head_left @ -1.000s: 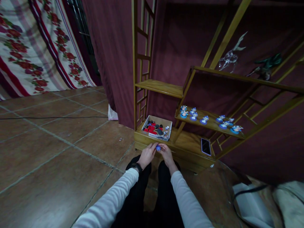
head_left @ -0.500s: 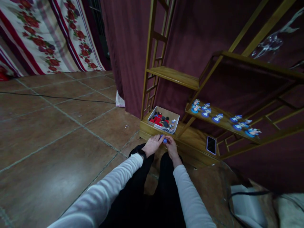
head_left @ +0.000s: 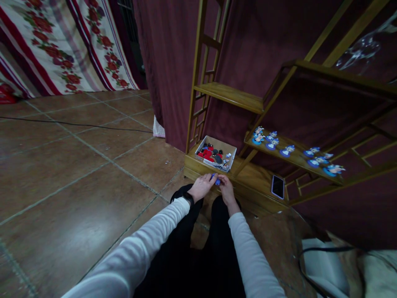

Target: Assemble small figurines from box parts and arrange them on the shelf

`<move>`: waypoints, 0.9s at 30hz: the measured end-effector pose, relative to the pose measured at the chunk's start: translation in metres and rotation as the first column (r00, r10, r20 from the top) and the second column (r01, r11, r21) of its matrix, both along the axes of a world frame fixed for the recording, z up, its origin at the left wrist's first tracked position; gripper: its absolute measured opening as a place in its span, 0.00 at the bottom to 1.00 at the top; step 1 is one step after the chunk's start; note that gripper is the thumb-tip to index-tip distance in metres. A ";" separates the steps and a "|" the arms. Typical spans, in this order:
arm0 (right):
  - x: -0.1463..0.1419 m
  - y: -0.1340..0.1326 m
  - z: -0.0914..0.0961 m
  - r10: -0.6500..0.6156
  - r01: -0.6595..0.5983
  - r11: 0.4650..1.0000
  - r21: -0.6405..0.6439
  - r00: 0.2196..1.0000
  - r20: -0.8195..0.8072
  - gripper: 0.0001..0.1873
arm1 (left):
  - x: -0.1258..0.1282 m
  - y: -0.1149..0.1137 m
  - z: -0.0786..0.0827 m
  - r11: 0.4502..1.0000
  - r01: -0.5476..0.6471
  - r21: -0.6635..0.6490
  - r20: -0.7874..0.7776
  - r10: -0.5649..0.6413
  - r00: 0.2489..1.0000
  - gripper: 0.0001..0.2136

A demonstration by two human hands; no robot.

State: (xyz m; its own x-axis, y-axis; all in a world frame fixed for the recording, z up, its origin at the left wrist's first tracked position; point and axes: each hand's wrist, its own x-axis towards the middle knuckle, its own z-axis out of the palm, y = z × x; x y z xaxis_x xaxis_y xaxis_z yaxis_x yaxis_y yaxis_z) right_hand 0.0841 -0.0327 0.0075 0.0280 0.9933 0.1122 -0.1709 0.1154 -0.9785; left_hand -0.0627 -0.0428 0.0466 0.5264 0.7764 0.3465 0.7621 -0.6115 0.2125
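Now grasping a purple piece (head_left: 217, 182) between left hand (head_left: 202, 186) and right hand (head_left: 227, 188), with figurines (head_left: 287, 150) already on the right shelf (head_left: 299, 157), loose pieces (head_left: 208, 155) in the box (head_left: 222, 145).

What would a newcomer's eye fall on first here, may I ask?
Probably the white cloth with red flowers and dark stripes, hanging at the far left, would catch the eye first. Next might come the small blue-and-white figurines standing on the brown wooden shelf at right. At lower centre, the left hand and right hand hold a small purple-blue piece near the white cardboard box.
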 end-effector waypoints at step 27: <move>0.001 -0.003 0.004 0.022 -0.022 0.999 -0.026 1.000 -0.014 0.15 | 0.003 -0.001 -0.002 0.994 -0.020 -0.108 0.129 0.034 0.991 0.20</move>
State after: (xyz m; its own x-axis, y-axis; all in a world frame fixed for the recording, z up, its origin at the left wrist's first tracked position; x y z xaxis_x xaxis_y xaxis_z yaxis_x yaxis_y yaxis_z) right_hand 0.0852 -0.0354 0.0112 0.0072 0.9962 0.0864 -0.1865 0.0863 -0.9787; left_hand -0.0597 -0.0440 0.0442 0.4601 0.8260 0.3255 0.7398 -0.5594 0.3738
